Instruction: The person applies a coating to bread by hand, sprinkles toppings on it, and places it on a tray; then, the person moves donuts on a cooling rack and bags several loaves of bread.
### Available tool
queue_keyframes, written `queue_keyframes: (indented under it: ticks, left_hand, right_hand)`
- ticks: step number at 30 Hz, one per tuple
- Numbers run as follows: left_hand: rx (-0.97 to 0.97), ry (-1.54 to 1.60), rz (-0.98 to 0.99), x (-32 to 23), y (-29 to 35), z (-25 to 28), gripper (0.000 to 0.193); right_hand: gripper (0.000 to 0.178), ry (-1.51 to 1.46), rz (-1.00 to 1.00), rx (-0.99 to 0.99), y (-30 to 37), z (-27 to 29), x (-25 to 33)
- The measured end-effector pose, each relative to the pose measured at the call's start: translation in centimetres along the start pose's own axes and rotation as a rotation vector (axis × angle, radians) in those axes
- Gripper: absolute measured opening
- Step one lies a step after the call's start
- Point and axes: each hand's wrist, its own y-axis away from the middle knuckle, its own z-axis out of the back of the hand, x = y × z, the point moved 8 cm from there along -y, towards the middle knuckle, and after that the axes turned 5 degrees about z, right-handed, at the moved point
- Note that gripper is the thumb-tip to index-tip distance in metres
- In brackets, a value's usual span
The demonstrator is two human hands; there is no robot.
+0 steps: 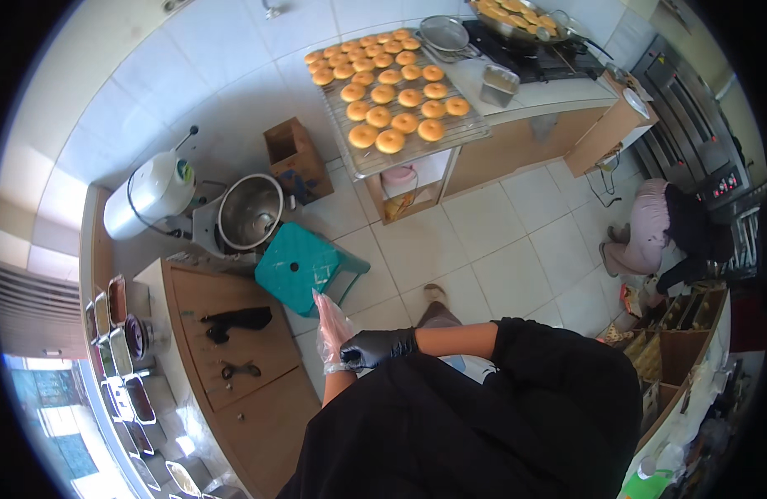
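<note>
My left hand [333, 327] is inside a clear disposable plastic glove [324, 313], its fingers stretched out and pointing away from me. A black glove covers my right hand [375, 347], which reaches across my body to the left wrist. Its fingers are closed on the cuff of the plastic glove, and the cuff's lower edge shows around the wrist. Just beyond both hands stands a teal plastic stool [307, 264]. No food or tool shows in either hand.
Several ring doughnuts [389, 141] lie on a wire rack [467, 129] ahead. Behind the stool are a stand mixer's steel bowl [249, 212] and a cardboard box [297, 158]. Filled metal tubs [139, 399] line the left counter. A co-worker [650, 224] bends at the right by the steel oven [691, 125].
</note>
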Motion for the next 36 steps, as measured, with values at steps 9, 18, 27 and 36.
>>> queue_keyframes:
  ticks: [9,18,27,36]
  left_hand:
    - [0.109,1.270,0.549,-9.7,-9.5,-8.9,0.070]
    - [-0.439,0.885,0.561,-16.2,-20.2,-3.9,0.087]
    - [-0.425,0.891,0.510,-14.1,-32.7,-4.9,0.075]
    - [-0.454,0.845,0.647,-8.0,-38.3,-2.6,0.070]
  right_hand:
    - [0.026,0.167,-0.275,-0.170,11.5,22.0,-3.5]
    - [0.028,0.053,-0.636,-0.807,26.0,49.8,-6.5]
    - [0.047,0.489,-0.344,-0.849,0.6,67.1,-6.2]
    - [0.076,0.756,-0.967,-0.541,-7.9,75.1,-19.8]
